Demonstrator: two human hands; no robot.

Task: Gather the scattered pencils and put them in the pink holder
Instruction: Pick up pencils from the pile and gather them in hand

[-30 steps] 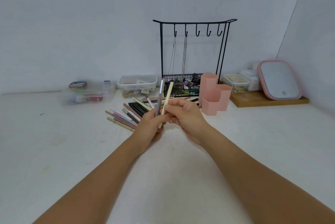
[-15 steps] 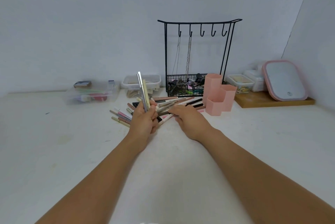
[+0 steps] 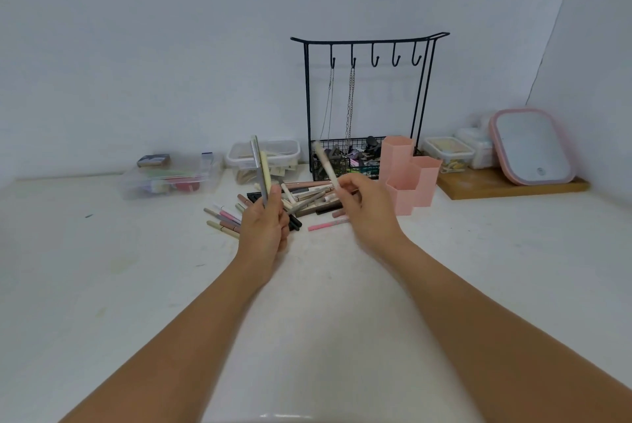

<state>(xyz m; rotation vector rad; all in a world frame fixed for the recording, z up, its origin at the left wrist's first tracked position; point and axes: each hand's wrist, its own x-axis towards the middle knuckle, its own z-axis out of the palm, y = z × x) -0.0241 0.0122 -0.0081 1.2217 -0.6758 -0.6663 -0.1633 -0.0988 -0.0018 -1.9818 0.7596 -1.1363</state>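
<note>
My left hand (image 3: 265,224) grips two upright pencils (image 3: 260,169), one grey and one cream, above the white table. My right hand (image 3: 364,209) holds a single pale pencil (image 3: 326,166) that tilts up and to the left, blurred by motion. Several scattered pencils (image 3: 307,198) lie in a loose pile on the table behind and between both hands, including a pink one (image 3: 326,226) nearest me. The pink holder (image 3: 408,176), made of hexagonal tubes, stands just right of my right hand.
A black wire rack (image 3: 367,108) with hooks, chains and a filled basket stands behind the pile. Clear plastic boxes (image 3: 171,176) sit at the back left. A wooden board (image 3: 509,186) at the back right carries small tubs and a pink-framed mirror (image 3: 531,147).
My right hand has lifted off the pile with a pale pencil in it. My left hand keeps its two pencils upright and has barely shifted.
</note>
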